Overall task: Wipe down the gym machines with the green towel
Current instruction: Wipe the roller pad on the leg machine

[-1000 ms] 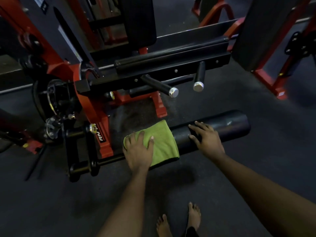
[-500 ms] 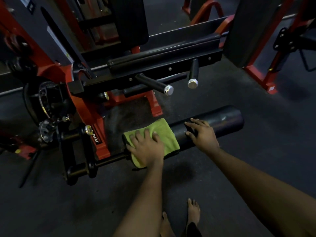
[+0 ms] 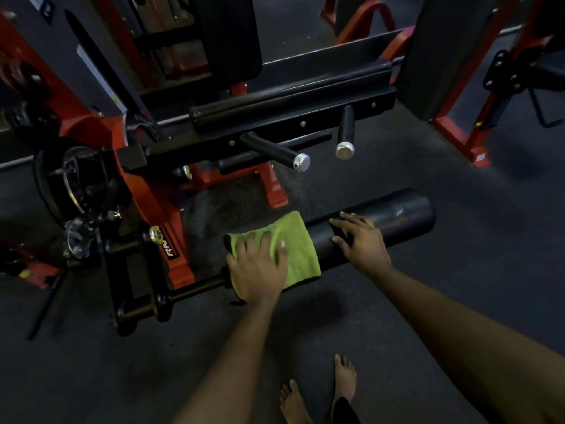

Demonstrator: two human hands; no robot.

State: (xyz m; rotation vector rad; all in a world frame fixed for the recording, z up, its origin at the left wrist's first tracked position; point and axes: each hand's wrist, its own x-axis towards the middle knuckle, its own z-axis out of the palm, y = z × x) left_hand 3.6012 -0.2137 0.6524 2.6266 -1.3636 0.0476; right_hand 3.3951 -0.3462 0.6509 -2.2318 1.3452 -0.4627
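A folded green towel (image 3: 298,246) lies draped over the left end of a long black roller pad (image 3: 400,214) that sticks out low from a red and black gym machine (image 3: 153,206). My left hand (image 3: 258,267) presses flat on the towel's left part, fingers spread. To its right, my right hand (image 3: 362,241) rests on the bare pad with straight fingers, a hand's width from the towel.
Two black handles with silver caps (image 3: 301,162) (image 3: 345,149) jut out above the pad. A weight plate (image 3: 61,185) hangs at the machine's left. Red frame legs (image 3: 464,142) stand at the right. My bare feet (image 3: 318,390) stand on the dark rubber floor.
My left hand slid with the towel a little to the right along the pad, then back left. My right hand stayed on the pad.
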